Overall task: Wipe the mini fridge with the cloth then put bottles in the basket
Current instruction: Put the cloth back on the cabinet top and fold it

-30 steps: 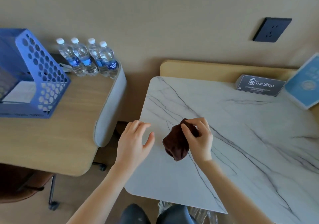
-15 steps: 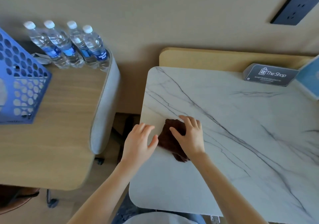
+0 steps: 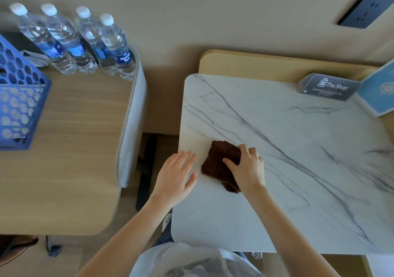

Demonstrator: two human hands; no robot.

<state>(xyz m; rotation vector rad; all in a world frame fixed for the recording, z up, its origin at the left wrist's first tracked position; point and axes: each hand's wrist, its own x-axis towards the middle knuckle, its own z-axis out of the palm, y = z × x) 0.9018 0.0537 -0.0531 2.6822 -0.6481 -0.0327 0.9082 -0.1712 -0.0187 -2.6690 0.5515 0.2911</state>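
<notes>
A dark brown cloth (image 3: 219, 163) lies flat on the white marble top of the mini fridge (image 3: 287, 148), near its left edge. My right hand (image 3: 247, 168) presses down on the cloth's right side, fingers curled over it. My left hand (image 3: 174, 174) rests open on the marble beside the cloth, at the left edge. Several clear water bottles (image 3: 85, 42) with white caps and blue labels stand in a row at the back of the wooden desk (image 3: 74, 148). A blue perforated basket (image 3: 19, 106) sits on the desk at the far left, partly out of view.
A grey "The Shop" card (image 3: 329, 87) and a light blue booklet (image 3: 381, 91) stand at the back right of the marble top. A dark wall socket (image 3: 366, 11) is on the wall above. A gap with floor separates desk and fridge.
My right hand lowered the bunched cloth onto the marble and flattened it there. My left hand came down onto the top's left edge. The view shifted closer and to the left.
</notes>
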